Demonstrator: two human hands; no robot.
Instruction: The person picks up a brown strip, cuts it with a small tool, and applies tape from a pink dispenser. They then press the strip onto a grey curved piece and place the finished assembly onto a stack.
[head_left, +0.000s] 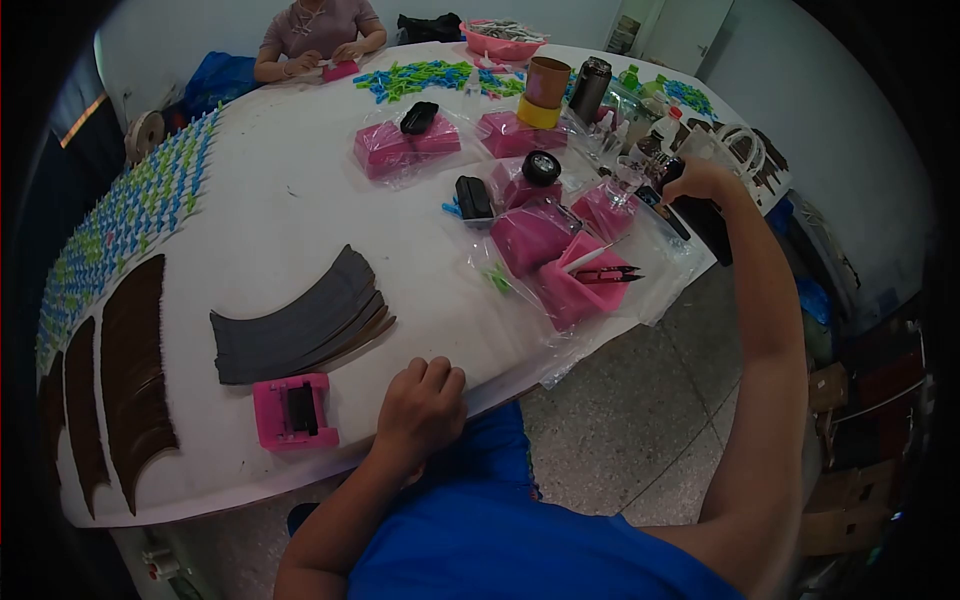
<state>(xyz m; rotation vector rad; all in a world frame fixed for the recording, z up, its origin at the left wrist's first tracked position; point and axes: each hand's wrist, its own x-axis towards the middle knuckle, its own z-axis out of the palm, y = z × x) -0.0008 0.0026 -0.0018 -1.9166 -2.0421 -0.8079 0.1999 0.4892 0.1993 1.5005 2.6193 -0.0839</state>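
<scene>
My left hand [422,405] rests at the table's front edge with its fingers curled into a loose fist. Nothing shows in it. To its left are a pink device with a black middle [298,412] and a fanned stack of dark curved strips [300,320]. My right hand [702,184] reaches to the table's right edge, its fingers closed around a black object [674,170] whose kind I cannot make out. Beside it lies a dark phone-like slab [664,214], and a black, bag-like shape [706,228] hangs below the hand.
Plastic-wrapped pink boxes [535,235], a pink pen holder [578,285], a brown tape roll [547,80] and a dark flask [590,88] crowd the right side. Brown curved strips [135,370] and blue-green clips [130,220] line the left edge. Another person [318,35] works across the table [270,190].
</scene>
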